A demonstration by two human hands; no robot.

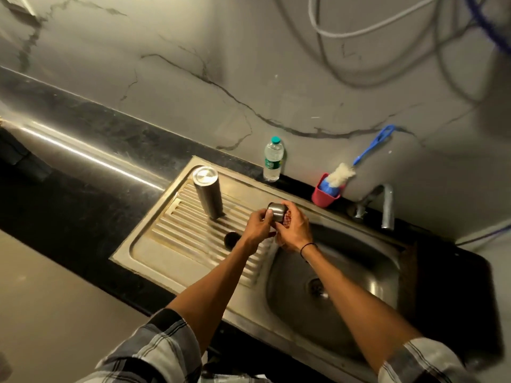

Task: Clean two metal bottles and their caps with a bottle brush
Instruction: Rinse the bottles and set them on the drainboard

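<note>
Both hands, the left hand and right hand, are gripping a metal cap above the ribbed draining board. A metal bottle is standing there; the bottle brush is leaning against the marble wall.

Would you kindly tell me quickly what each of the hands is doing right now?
Left hand: grips the metal cap over the sink's draining board.
Right hand: curled round the same cap.

Mostly brushed steel in front of you.
Your metal cap, metal bottle and ribbed sink drainboard look satin-dull; counter glossy black stone; brush cup red plastic.
</note>
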